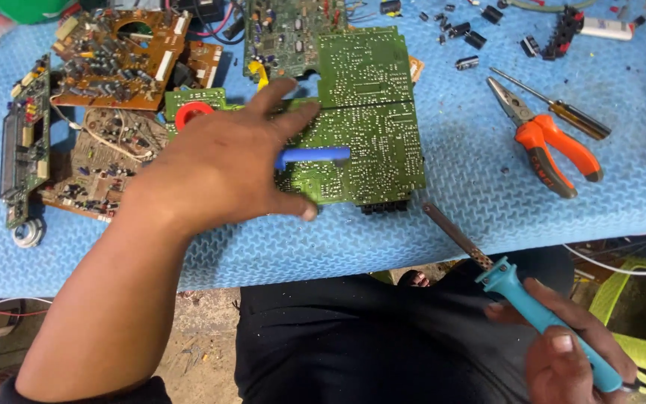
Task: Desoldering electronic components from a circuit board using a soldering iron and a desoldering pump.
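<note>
Nearest the body, low right: right hand (pixel 562 352) wrapped tight round the teal handle of a soldering iron (pixel 517 295). Tip points up and left, its dark end just over the near edge of the blue mat (pixel 450 224), clear of the board.

Next out: left hand (pixel 226 164), fingers spread wide, palm down, pressing on a green board (pixel 368 142) that lies solder side up, mid-mat. A blue tool (pixel 315 155) lies under the fingers; only a short length shows, so what it is and whether the hand grips it or merely pins it can't be told.

Handling, by judgement: board looks light, stiff, thin, likely brittle at the joints and prickly with cut leads. Best taken by its bare edges, not by the flat. Black parts jut from under its near edge, so it probably rocks unless held down. The iron's metal shaft should be treated as hot; hold the handle only.

Farther right: orange pliers (pixel 555 150) and a screwdriver (pixel 555 105), side by side.

Far left: brown boards (pixel 117 56), overlapping, wires between. Red ring (pixel 192 114) just beside the left wrist.

Far edge: loose black capacitors (pixel 469 34), scattered. Items at the top are cut off by the frame. The iron's cord runs out of view.
</note>
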